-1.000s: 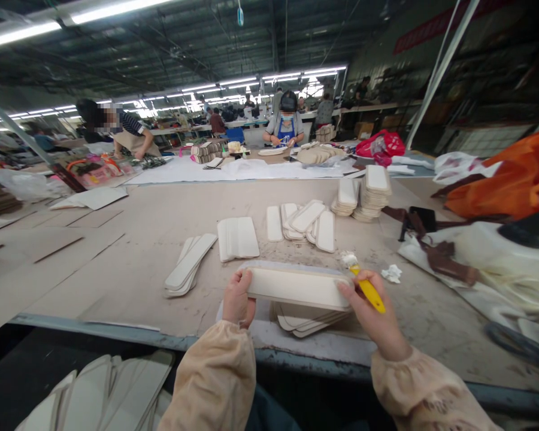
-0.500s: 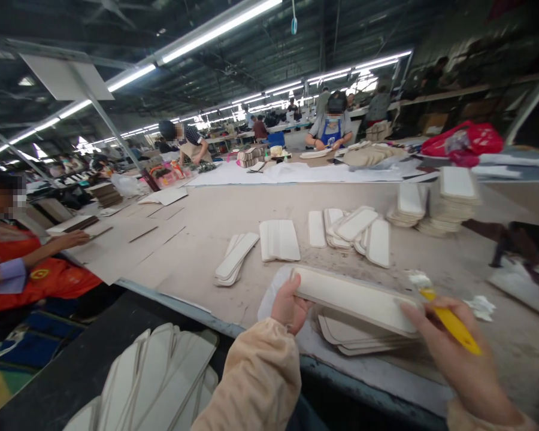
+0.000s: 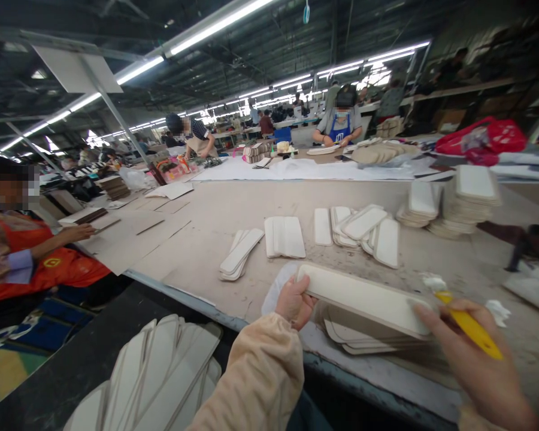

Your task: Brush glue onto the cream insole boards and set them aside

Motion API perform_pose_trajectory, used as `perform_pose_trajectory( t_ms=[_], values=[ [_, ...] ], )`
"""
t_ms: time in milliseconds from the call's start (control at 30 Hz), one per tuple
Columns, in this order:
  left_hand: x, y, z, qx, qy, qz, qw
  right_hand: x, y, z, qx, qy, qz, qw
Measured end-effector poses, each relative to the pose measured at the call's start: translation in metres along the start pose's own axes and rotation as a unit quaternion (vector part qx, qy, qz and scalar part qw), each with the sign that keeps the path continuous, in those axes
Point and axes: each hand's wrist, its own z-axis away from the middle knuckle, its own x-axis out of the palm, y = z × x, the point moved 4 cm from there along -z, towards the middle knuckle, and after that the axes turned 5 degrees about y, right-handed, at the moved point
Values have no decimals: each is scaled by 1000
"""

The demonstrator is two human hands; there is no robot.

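My left hand (image 3: pixel 293 301) grips the left end of a long cream-white board piece (image 3: pixel 363 297) with rounded corners, held just above the table. My right hand (image 3: pixel 480 365) steadies its right end with the fingertips and also clasps a yellow-handled brush (image 3: pixel 465 321), whose whitish bristles point away from me. Under the held piece lies a small pile of similar pieces (image 3: pixel 363 338) on a pale sheet by the table's near edge.
More cream pieces lie spread on the table (image 3: pixel 184 251): a fan (image 3: pixel 241 254), a flat group (image 3: pixel 284 237), a scatter (image 3: pixel 363 230) and tall stacks (image 3: pixel 471 197). Another pile (image 3: pixel 161 377) sits below the table edge. A person in orange (image 3: pixel 31 257) sits at left; others work far off.
The view has swung to the left, bringing the person in orange and the lower pile into sight. Both hands keep hold of the same piece, which has tilted slightly.
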Motion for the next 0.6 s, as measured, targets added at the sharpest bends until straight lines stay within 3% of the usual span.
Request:
perform_pose_trajectory(
  t_ms=[300,433,600],
  values=[
    [-11,4,-7,-15,42,-49,998,4,4,1,-43,-35,-76,996],
    [-11,4,-10,-19,62,-56,996,3,3,0,-72,-20,-70,995],
    [-2,1,1,-8,38,34,999,5,2,2,-33,-6,-87,996]
  ],
)
